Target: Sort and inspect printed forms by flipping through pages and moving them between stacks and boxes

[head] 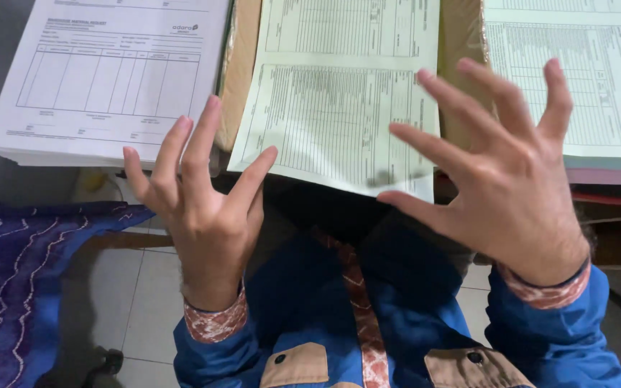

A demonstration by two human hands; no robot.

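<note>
Fingers splayed wide on both, the left hand (206,215) and right hand (512,179) hover empty just before the pale yellow form (339,100) (overhanging the desk edge), between a white form stack (102,79) and another yellow stack (576,79).

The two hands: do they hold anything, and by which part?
Nothing is held. The left hand and right hand are open, fingers spread, in front of the pale yellow printed paper form.
</note>
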